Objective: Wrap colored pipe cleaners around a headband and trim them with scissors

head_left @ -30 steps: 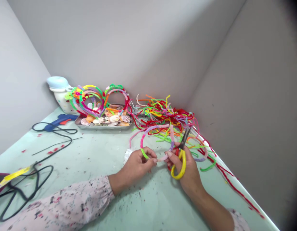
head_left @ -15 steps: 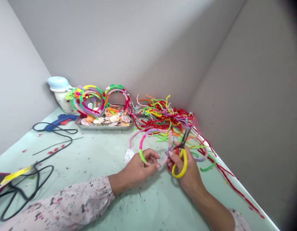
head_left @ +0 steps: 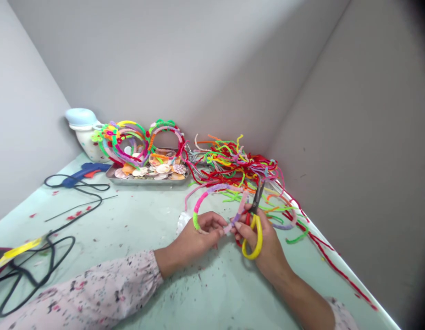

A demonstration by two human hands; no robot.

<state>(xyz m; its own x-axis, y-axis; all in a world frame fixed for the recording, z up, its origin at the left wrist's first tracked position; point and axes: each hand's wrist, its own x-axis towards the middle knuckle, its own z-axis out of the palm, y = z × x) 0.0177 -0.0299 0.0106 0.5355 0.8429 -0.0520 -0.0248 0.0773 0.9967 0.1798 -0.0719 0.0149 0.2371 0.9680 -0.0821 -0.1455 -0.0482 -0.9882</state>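
Note:
A headband (head_left: 201, 201) wrapped in pink, green and purple pipe cleaner is held between my two hands above the table. The fingers of my left hand (head_left: 195, 238) are closed round its lower left end. With thumb and fingertips, my right hand (head_left: 267, 250) pinches the lower right part, where the wrapping is pale pink and purple. A pair of scissors (head_left: 258, 199) with yellow and red handles is also tucked in my right hand, its dark blades pointing up and away. A crumpled white scrap (head_left: 182, 222) lies just behind my left hand.
At the back stands a metal tray (head_left: 146, 182) of seashells with decorated headbands (head_left: 129, 123) on it. A tangled pile of pipe cleaners (head_left: 233, 158) lies to its right. Leftward are a blue glue gun (head_left: 82, 173), its black cord (head_left: 52, 256) and a white bottle (head_left: 88, 144).
Both hands have moved slightly; my right hand has shifted left and closer to my left hand. The headband has moved a little left with them, and the scissors' blades point more upright.

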